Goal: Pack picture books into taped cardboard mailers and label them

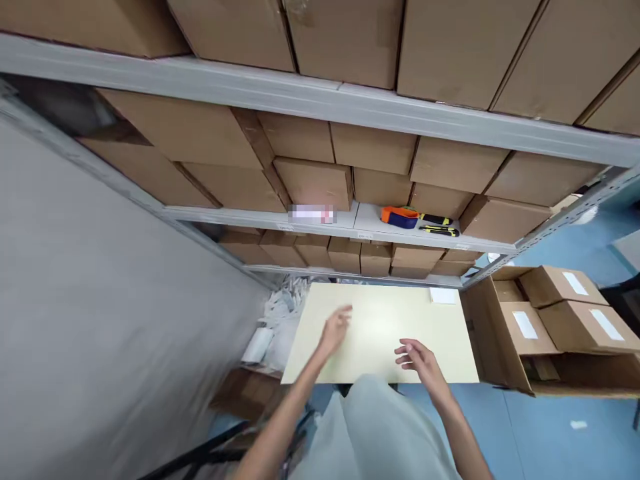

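Through the head camera I am viewing a cream tabletop (375,307) straight below the shelving (320,87); taking its middle as the clock's centre, I am placing everything else. At nine o'clock the left hand (336,330) is blurring a little, its fingers bending loosely apart and gripping nothing. At four o'clock the right hand (419,360) is spreading its fingers half open, also holding nothing; whether either is touching the surface I cannot tell. A white paper stack (443,295) is lying at two o'clock by the far edge. At twelve o'clock shelf tags (365,235) are showing print too small for reading, and a pixelated label (313,213) is sitting at eleven. At three o'clock an open carton (493,337) is holding smaller boxes wearing white labels (607,324), their writing illegible.
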Demonstrator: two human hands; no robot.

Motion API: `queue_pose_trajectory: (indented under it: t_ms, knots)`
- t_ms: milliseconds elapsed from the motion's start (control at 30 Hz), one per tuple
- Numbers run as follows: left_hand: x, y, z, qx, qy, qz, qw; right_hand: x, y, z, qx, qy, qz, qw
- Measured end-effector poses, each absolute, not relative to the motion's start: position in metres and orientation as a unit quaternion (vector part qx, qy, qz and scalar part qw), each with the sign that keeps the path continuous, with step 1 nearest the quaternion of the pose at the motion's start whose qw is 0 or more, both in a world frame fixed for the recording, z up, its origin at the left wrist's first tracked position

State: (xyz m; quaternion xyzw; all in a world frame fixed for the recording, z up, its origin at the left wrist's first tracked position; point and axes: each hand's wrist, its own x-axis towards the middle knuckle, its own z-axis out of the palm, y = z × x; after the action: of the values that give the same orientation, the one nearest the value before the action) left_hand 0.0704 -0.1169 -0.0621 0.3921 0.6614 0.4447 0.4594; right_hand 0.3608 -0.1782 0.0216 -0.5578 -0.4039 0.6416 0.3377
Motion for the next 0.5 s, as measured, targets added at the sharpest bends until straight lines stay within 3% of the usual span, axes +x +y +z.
queue_pose_trajectory:
  t_ms: [133,333,500]
  knots:
    - [0.141,-0.245,-0.106,0.336,0.621,0.381,0.596,0.417,-0.173,-0.013,-0.601,-0.428,0.61,0.288]
    - [0.18,-0.307,-0.068,0.224,0.704,0.464,0.489,0.467,-0.15,-0.078,-0.636,-0.535,0.537,0.144]
    - [0.203,-0.273,-0.015,0.261,0.704,0.504,0.427,0.42,-0.139,-0.068,-0.577,-0.521,0.596,0.2]
